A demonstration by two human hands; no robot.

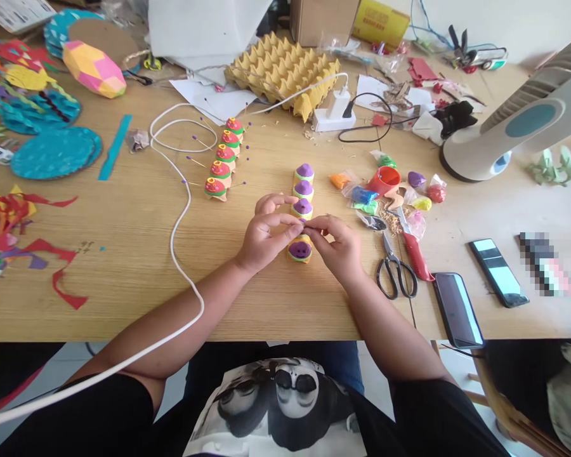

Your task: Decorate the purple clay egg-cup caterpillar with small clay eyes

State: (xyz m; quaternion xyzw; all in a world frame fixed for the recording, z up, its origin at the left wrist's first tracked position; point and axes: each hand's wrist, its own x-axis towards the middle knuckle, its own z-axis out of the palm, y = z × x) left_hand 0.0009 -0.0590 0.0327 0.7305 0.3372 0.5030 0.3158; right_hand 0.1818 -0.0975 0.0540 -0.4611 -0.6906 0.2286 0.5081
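Note:
A row of egg-carton cups topped with purple clay runs front to back on the table, and the nearest cup bears a dark smiling face. Over this row my left hand and my right hand meet, thumbs and index fingers pinched together on a tiny dark piece, too small to make out well. The fingers partly hide the second-nearest cup. To the left stands another row of cups in red and green, with blue-headed pins stuck out at its sides.
Scissors, a red-handled knife, clay packets and phones lie to the right. A white cable loops across the left side and over my left arm. An egg tray and power strip sit behind.

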